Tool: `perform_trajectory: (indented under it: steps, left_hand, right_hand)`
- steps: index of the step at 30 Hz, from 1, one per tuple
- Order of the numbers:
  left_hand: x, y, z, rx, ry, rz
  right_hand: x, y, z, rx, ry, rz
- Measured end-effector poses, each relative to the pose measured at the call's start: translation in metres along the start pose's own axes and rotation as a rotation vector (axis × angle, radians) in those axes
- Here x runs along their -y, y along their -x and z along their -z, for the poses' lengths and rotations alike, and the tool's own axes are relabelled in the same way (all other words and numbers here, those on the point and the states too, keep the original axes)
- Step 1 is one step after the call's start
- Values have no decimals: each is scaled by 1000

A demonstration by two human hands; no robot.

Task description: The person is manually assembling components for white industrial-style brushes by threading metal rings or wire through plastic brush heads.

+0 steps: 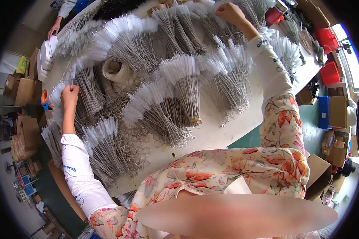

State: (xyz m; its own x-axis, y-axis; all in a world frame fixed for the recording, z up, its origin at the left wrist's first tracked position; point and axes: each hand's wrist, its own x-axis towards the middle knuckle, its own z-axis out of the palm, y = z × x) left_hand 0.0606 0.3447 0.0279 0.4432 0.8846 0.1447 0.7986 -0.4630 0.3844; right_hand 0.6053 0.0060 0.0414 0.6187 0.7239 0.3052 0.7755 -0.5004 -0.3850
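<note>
Bundles of thin wire-handled tube brushes (189, 75) with white bristles cover the table. My left hand (70, 95) is closed at the table's left side, among the brushes there. A white-bristled brush (73, 71) rises from its fingertips. Stretched out to the far right, my right hand (230, 13) has its fingers drawn together above more brushes; whatever they may hold is too small to make out. In front of me, a fanned pile of brushes (157, 115) lies with its looped wire ends toward me. Another bundle (103, 147) rests beside my left forearm.
A cream roll (116, 70) stands among loose wire rings (127, 131). Orange-handled scissors (46, 100) lie at the left edge. Another person's hand (55, 28) touches a white box (47, 53) at the far left. Red bins (330, 73) and cartons (337, 111) stand to the right.
</note>
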Motion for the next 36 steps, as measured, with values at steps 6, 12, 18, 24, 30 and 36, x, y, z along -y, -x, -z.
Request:
perform_trajectory:
  steps: [6, 12, 18, 24, 30, 36]
  left_hand:
    - [-17, 5, -1, 1, -57, 58]
    - [-23, 12, 13, 36, 162, 135]
    - [-43, 14, 83, -440, 587, -89]
    - [-127, 123, 97, -30, 502, -89]
    - [-109, 239, 106, 175, 543, 30]
    - [-84, 289, 100, 218, 646, 92]
  right_hand:
    - [-21, -21, -54, 162, 123, -147]
    - [-45, -22, -40, -15, -30, -195]
    - [23, -36, -12, -529, 291, 600]
    - [67, -56, -98, 35, -31, 455]
    - [149, -11, -80, 319, 127, 32]
    - [131, -33, -71, 384, 55, 32]
